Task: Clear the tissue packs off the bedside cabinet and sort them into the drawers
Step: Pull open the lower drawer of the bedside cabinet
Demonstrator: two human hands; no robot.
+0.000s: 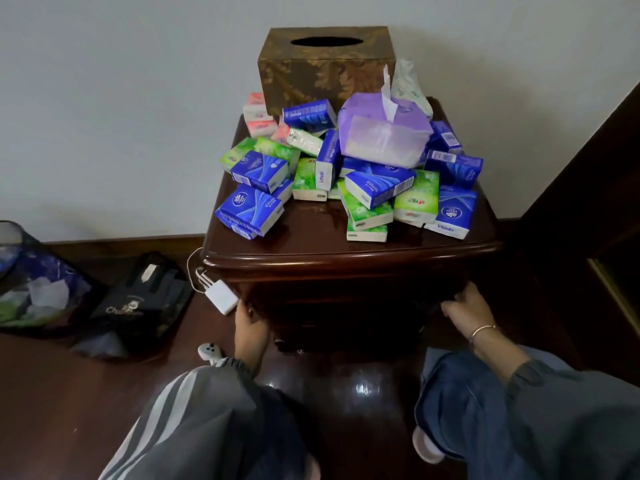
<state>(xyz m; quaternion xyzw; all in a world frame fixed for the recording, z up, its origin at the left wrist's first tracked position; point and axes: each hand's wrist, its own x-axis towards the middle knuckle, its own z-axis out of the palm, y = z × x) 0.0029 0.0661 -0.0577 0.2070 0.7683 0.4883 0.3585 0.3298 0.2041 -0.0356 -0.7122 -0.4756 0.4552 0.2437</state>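
A person crouches before a bedside cabinet (346, 258) with a hand at each side of its dark front (346, 303), and the sorting job looks barely begun. The left hand (251, 323) reaches in beneath the top's overhanging lip, its fingers lost in shadow. The right hand (465, 311), a bracelet (483, 330) on its wrist, bends toward the opposite front corner with its fingertips also out of sight. Whether either hand clasps a handle or an edge, or merely rests there, cannot be told.

Above and between the two hands, the tissue packs (249, 211) lie in a loose heap on the cabinet top, none of them in hand: blue ones, green ones (417, 197) and a few pink ones (258, 112) farthest from the hands. A purple soft tissue pack (384, 140) sits on the heap, and a brown tissue box (322, 67) stands behind it against the wall.

No drawer shows as open, and the front is too dark to make out any contents. By this evidence the whole pile remains to be cleared, and opening a drawer appears to be the step in hand.

Just beside the left hand a white charger (223, 299) hangs off the cabinet's corner; farther out on that side, a black bag (138, 306) lies on the floor.
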